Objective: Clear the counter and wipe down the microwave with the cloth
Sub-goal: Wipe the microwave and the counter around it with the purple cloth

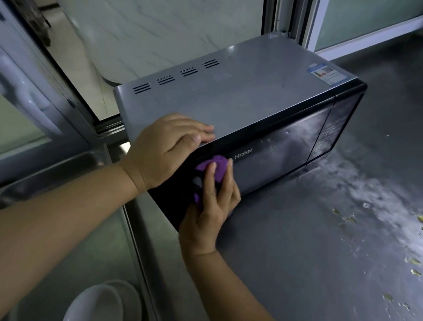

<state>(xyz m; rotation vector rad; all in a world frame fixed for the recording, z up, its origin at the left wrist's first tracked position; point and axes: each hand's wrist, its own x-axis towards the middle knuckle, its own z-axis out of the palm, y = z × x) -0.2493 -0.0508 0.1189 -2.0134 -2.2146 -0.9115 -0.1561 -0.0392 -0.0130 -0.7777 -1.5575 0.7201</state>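
Note:
A grey and black microwave (241, 93) stands on the dark counter (313, 256), its glass door facing right and toward me. My left hand (164, 151) lies flat on the near top corner of the microwave, fingers together, holding nothing. My right hand (211, 212) presses a bunched purple cloth (214, 167) against the left end of the black door, just left of the brand lettering. Most of the cloth is hidden under my fingers. White smears show on the door glass further right.
The counter to the right carries a whitish wet smear (378, 200) and several small yellowish scraps (413, 262). A steel sink (46, 183) lies at the left with white bowls (97, 310) near the bottom edge. Window frames stand behind the microwave and at the left.

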